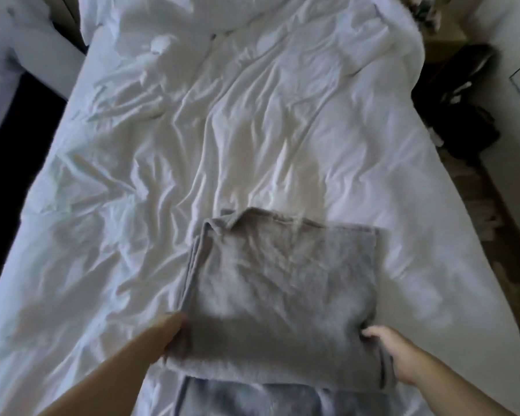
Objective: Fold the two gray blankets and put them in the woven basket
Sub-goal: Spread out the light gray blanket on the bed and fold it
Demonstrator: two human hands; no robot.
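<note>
Your folded gray blanket (279, 289) lies on the near part of the bed, on the crumpled white sheet (222, 130), as a thick, roughly square pad with stacked layers showing along its left edge. One far corner is turned up a little.

Your left hand (170, 333) meets the blanket at its near left corner. The fingertips are lost against the cloth and the view is blurred there, so you cannot tell whether they are clamped on it or only touching.

Your right hand (394, 352) is at the near right corner, where its fingers (371, 331) are curled together over the edge, gripping the cloth.

The near edge of the folded blanket overlaps a second gray blanket (252, 399) of a bluer tone, which shows at the bottom of the view between your forearms, and only a strip of it is visible.

Off the right side of the bed, well apart from the blankets, a dark bag (460, 109) sits on the floor.
</note>
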